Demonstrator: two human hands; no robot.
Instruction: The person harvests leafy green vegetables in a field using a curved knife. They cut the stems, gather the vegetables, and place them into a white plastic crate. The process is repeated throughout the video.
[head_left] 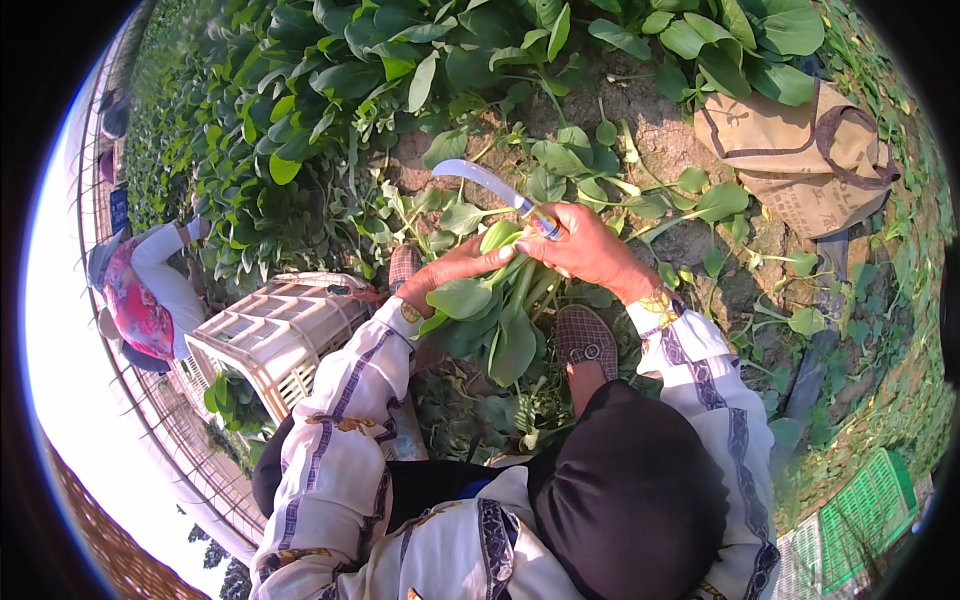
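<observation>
A leafy green vegetable like bok choy point(512, 340) hangs between my hands, its pale stalk end up and its broad leaves pointing down toward my lap. My left hand point(450, 270) is closed round its left side, the thumb near the stalks. In my right hand point(592, 252) is a curved knife point(480, 178), gripped by its short coloured handle. Its bare blade points up and left, above the plant. The fingers of that same hand also touch the stalks, though the palm side is hidden.
A pale plastic crate point(275, 330) stands on its side at left. Standing leafy plants point(350, 70) fill the far side; cut leaves litter the soil. A brown cloth bag point(790, 150) lies at far right, a green crate point(865, 520) at near right. Another person point(150, 290) bends at left.
</observation>
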